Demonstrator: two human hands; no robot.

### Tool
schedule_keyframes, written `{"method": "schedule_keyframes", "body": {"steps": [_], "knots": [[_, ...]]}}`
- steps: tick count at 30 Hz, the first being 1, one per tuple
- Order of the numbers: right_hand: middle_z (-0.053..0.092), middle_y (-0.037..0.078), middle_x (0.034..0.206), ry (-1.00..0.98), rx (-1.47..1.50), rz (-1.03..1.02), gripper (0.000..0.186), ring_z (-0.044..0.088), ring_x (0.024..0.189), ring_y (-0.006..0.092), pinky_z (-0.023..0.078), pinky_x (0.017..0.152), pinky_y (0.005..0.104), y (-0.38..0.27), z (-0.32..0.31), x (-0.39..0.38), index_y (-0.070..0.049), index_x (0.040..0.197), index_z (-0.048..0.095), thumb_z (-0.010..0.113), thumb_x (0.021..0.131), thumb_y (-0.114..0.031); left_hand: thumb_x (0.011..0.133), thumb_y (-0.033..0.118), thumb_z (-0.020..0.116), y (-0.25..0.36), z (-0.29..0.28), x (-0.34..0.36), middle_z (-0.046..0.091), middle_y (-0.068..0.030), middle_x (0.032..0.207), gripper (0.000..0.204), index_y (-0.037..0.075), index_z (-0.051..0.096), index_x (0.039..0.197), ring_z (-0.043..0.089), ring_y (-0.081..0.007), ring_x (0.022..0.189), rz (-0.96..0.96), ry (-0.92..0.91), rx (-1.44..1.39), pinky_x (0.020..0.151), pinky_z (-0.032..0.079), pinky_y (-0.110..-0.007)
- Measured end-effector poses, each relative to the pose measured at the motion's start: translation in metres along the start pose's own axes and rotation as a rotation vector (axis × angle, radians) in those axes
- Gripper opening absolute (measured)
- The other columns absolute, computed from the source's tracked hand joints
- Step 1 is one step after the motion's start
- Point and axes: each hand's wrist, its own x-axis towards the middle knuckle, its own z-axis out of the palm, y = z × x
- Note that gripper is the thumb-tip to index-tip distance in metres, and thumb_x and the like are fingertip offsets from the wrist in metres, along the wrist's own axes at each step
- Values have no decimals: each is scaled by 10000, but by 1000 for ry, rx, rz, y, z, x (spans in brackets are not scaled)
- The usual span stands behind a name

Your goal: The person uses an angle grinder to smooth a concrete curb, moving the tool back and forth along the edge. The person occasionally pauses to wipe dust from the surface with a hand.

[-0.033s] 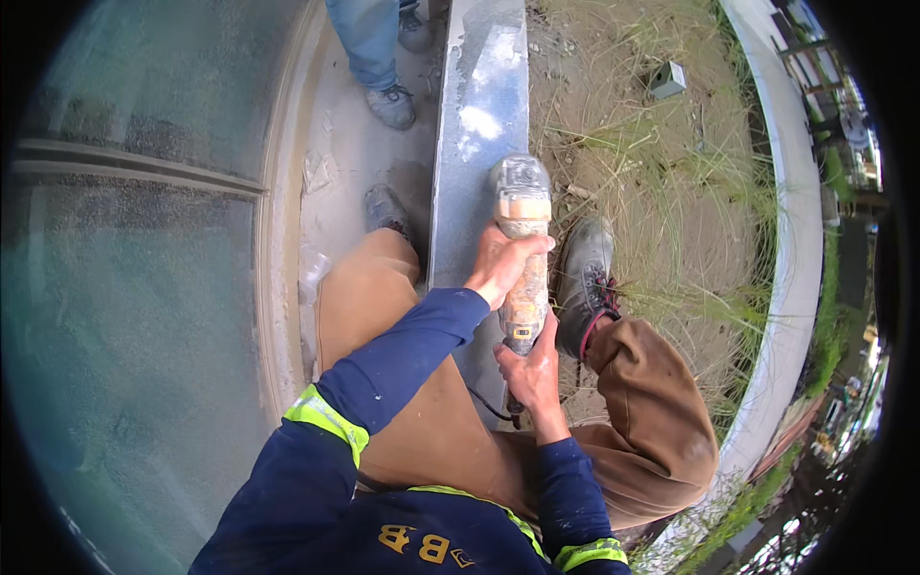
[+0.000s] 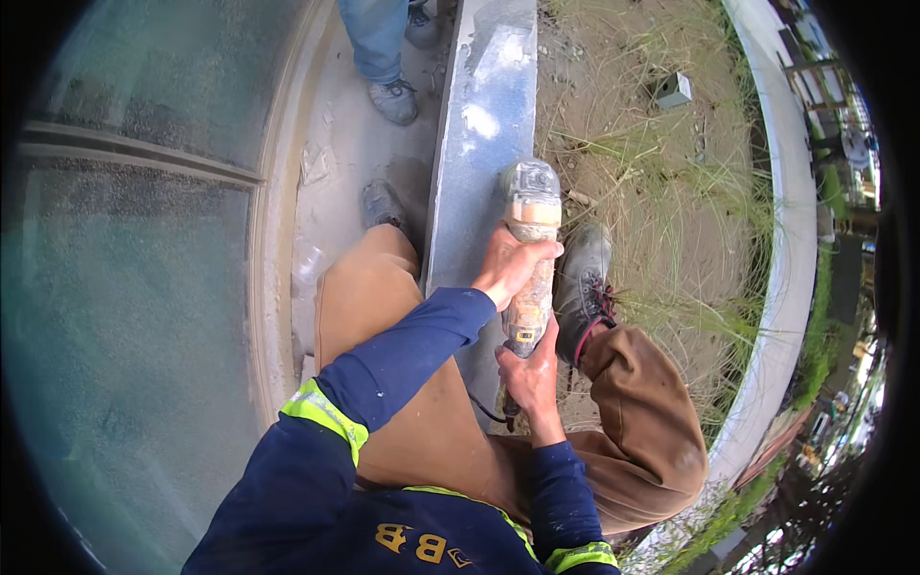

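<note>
A dusty angle grinder with a grey head and a yellowish-orange body lies lengthwise over the right edge of a grey stone ledge. My left hand is wrapped round its body just behind the head, thumb across the top. Its rear end is gripped by my right hand, and a dark cord runs out beside that hand. The grinder's head hides whatever disc is under it. White dust and pale patches mark the ledge's far part.
Another person's jeans and shoe are at the far left of the ledge. A window runs along the left. To the right lie dry soil and grass, a small grey box and a pale curb. My boots straddle the ledge.
The view has shifted slightly. The grinder and both hands sit a little further right in the picture, with the same grip.
</note>
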Motion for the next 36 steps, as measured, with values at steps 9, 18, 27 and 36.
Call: {"method": "schedule_keyframes", "body": {"steps": [9, 18, 27, 36], "knots": [[636, 147, 960, 107, 27, 155, 856, 618, 645, 187, 530, 563, 343, -21, 10, -2, -41, 1532, 221, 620, 775, -7, 673, 245, 838, -41, 0, 29, 693, -237, 1060, 687, -88, 541, 1196, 692, -305, 958, -52, -3, 175, 879, 545, -401], [651, 163, 904, 96, -31, 115, 855, 636, 615, 218, 536, 556, 360, -4, 7, 9, -37, 1526, 221, 621, 770, -28, 670, 246, 846, -42, 1, 35, 696, -229, 1071, 660, -83, 571, 1171, 691, -300, 967, -49, 32, 65, 876, 542, -391], [664, 195, 910, 125, -49, 119, 871, 656, 624, 242, 549, 588, 393, -8, 6, 7, -48, 1533, 216, 637, 771, -59, 674, 248, 848, -42, 6, 39, 683, -234, 1087, 692, -98, 525, 1180, 681, -303, 1003, -99, -12, 136, 907, 536, -398], [670, 300, 1086, 109, -132, 109, 919, 697, 989, 401, 548, 863, 468, 12, 5, -21, -7, 1539, 194, 681, 761, -56, 759, 102, 787, -30, 4, -5, 684, -97, 962, 374, 12, 649, 1095, 662, -201, 848, -107, 6, 58, 764, 545, -370]]}}
